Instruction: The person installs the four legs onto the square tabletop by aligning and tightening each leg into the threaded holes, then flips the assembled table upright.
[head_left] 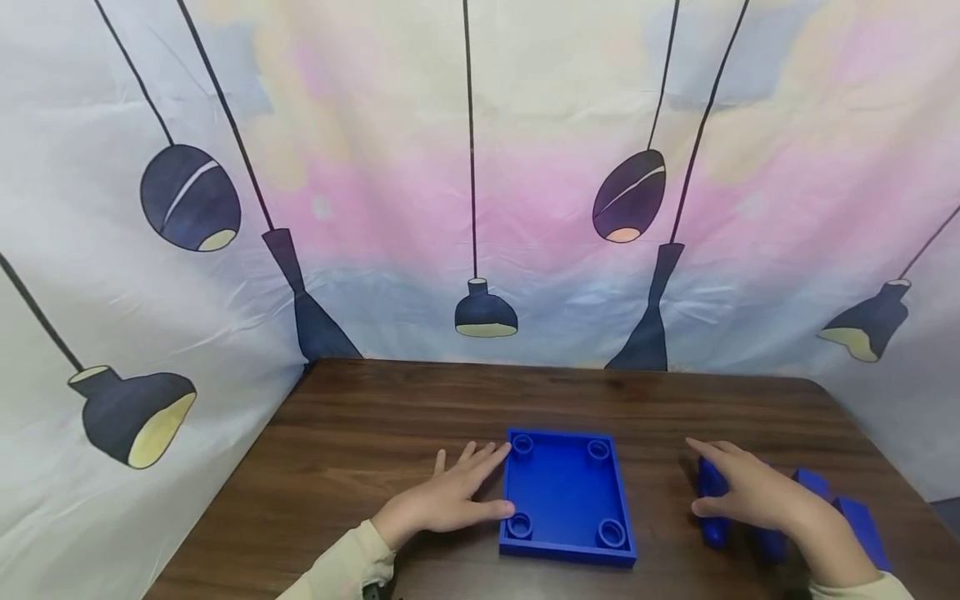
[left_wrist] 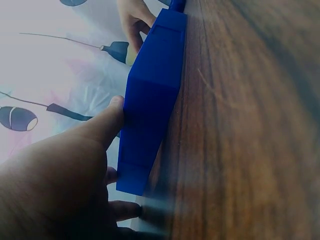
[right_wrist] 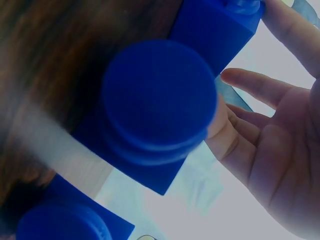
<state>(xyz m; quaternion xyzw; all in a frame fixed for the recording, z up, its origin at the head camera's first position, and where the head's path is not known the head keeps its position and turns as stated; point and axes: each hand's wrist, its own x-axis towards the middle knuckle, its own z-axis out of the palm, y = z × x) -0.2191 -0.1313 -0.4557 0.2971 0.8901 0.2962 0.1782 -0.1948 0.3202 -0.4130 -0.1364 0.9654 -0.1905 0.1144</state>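
Observation:
A shallow blue rectangular tray-like piece [head_left: 566, 493] with a raised rim and round sockets at its corners lies on the table. My left hand [head_left: 448, 502] touches its left side, thumb near the front corner and index fingertip near the back one. In the left wrist view, the thumb rests against the edge of the blue piece [left_wrist: 150, 95]. Over on the right, my right hand [head_left: 765, 493] is spread above a blue peg-like part [head_left: 714, 532]. The right wrist view shows a round-ended blue part [right_wrist: 160, 95] beside the fingers; whether they touch it is hidden.
Beside that part lie another blue rounded part [head_left: 771, 543] and blue blocks [head_left: 861, 529], partly covered by the right hand and wrist. The brown wooden table [head_left: 465, 392] meets a cloth backdrop [head_left: 390, 208] printed with hanging lamps.

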